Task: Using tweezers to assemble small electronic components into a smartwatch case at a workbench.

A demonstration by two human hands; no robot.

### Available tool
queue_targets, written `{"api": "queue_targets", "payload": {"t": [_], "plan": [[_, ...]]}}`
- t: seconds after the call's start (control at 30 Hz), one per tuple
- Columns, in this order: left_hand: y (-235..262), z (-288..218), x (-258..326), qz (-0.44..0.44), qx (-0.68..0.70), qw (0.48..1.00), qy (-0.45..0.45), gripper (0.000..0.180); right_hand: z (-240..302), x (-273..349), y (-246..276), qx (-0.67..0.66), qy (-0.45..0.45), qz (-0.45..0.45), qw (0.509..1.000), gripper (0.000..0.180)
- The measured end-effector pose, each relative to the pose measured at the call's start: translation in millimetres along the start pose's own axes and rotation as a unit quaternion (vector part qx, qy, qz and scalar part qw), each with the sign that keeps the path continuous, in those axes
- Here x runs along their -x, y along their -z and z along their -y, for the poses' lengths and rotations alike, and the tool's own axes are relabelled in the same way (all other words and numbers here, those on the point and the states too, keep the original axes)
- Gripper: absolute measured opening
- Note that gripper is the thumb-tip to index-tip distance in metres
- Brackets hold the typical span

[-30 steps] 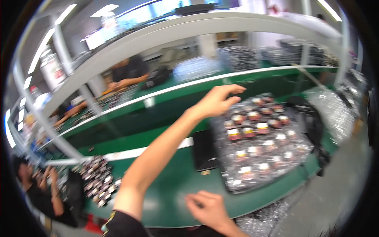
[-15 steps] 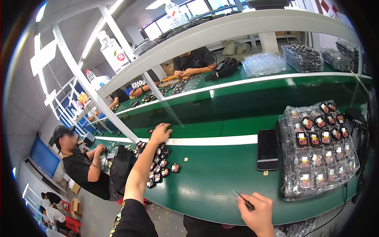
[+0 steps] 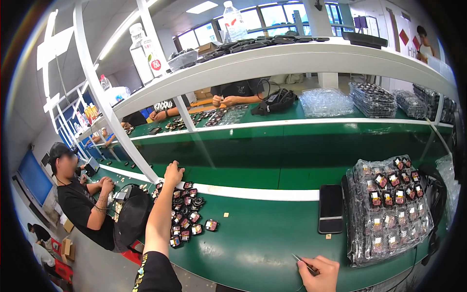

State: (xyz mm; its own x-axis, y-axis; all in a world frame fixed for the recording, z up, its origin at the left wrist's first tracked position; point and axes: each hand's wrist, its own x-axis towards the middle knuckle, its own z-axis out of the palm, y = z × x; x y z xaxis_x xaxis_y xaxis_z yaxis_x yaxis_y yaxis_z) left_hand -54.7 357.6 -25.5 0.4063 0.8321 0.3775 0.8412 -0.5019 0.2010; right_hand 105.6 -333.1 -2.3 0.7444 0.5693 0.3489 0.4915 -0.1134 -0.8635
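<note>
My left hand point(image 3: 173, 174) reaches out past the white strip, over the far edge of a pile of small black modules point(image 3: 185, 223). Its fingers are closed on a small black module point(image 3: 182, 169), of which only a dark edge shows. Low in the picture, my right hand point(image 3: 321, 273) grips slim, pointed metal tweezers point(image 3: 302, 263), their tip pointing up and left above the green tabletop point(image 3: 258, 233). One module point(image 3: 211, 225) lies apart, just right of the pile.
A stack of clear plastic trays point(image 3: 359, 246) bearing modules stands on the right, beside a black phone point(image 3: 331, 209). Small tan squares point(image 3: 226, 214) lie on the table. A white shelf frame point(image 3: 272, 54) crosses overhead. A co-worker point(image 3: 80, 194) sits at the left; others work opposite.
The view has tilted up and shifted. My left hand has closed its fingers at the module beyond the white strip. My right hand still holds the tweezers low over the table.
</note>
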Motion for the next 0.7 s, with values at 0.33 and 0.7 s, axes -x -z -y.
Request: {"api": "queue_targets", "payload": {"t": [0.33, 0.7], "plan": [[89.4, -251.7, 216.6, 0.321, 0.311, 0.774, -0.449, 0.061, -10.0, -4.7, -8.0, 0.048, -0.023, -0.063, 0.997, 0.012], [94.1, -267.0, 266.9, 0.250, 0.280, 0.768, -0.519, 0.090, -19.3, -6.6, -12.0, 0.042, -0.019, -0.023, 0.999, 0.016]]}}
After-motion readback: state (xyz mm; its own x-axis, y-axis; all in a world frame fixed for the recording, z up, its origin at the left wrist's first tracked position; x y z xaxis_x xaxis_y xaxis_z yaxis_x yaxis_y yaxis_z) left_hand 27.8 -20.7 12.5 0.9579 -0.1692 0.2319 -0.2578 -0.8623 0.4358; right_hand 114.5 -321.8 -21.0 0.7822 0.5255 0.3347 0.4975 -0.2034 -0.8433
